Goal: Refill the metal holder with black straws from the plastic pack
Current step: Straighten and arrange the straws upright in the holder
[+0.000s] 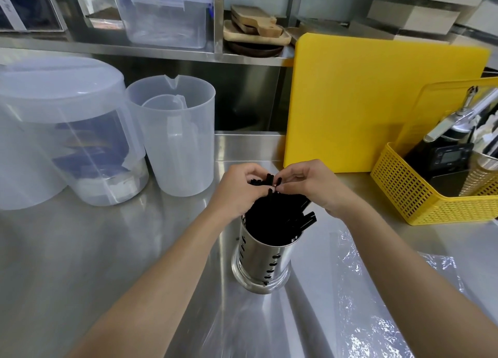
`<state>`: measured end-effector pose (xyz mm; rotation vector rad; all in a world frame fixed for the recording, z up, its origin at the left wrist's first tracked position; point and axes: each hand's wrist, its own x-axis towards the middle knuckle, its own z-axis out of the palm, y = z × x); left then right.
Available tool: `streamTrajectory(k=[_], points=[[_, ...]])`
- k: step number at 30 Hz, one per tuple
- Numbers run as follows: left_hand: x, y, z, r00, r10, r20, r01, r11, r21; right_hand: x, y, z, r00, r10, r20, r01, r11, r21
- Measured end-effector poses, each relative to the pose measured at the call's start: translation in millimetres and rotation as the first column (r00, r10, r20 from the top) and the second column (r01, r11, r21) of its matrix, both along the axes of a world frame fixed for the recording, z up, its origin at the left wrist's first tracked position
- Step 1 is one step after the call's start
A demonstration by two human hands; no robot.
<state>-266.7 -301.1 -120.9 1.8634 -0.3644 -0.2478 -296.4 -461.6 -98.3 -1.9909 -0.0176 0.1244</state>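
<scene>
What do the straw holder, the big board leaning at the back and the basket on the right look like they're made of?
Straw holder: looks like polished stainless steel, mirror-bright with punched slots. Yellow board: probably plastic, a smooth matte slab of uniform colour. Yellow basket: seems moulded plastic, with a regular grid of small holes.
</scene>
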Motion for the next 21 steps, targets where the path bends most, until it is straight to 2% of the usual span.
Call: streamTrajectory(k=[12,17,21], points=[[4.0,-2.0,14.6,0.992,-0.119,0.048,0.110,0.981,0.159,0.9,5.2,5.6,0.999,0.001,0.039,-0.002,1.000,0.007],[3.8,-2.1,16.9,0.992,-0.129,0.011,0.126,0.982,0.144,2.1,5.6,6.4,0.997,0.004,0.074,-0.003,1.000,-0.005],[2.7,-4.2,22.4,0.984,-0.177,0.019,0.173,0.976,0.132,5.1,4.7,8.3,0.987,-0.021,0.161,0.029,0.999,-0.045]])
